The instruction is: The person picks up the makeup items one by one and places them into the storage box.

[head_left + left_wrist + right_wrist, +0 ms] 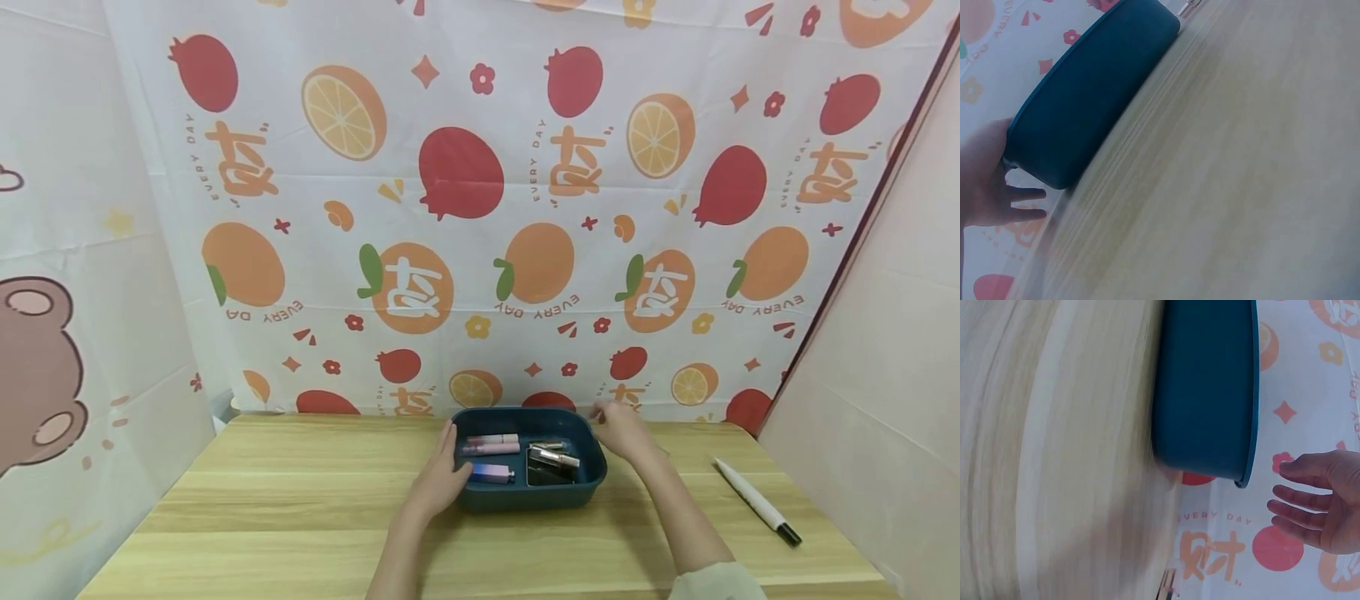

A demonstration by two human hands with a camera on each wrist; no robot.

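A dark blue open box (525, 498) with rounded corners stands at the back of the wooden table. Two pink tubes (491, 448) and a blue-and-lilac tube (491, 474) lie in its left part. On the right, a small compartment (534, 479) holds several slim shiny tubes (555, 457) and something black. My left hand (440, 481) grips the box's left wall, thumb over the rim and fingers along the outside. My right hand (1329, 503), fingers spread and slightly bent, is just off the box's right end and holds nothing.
A white pen-like stick (753, 498) with a black end lies on the table's right side. Behind the box hangs a fruit-print cloth (465, 275); pale cloths close off the left and right sides. A small object behind my right wrist is mostly hidden.
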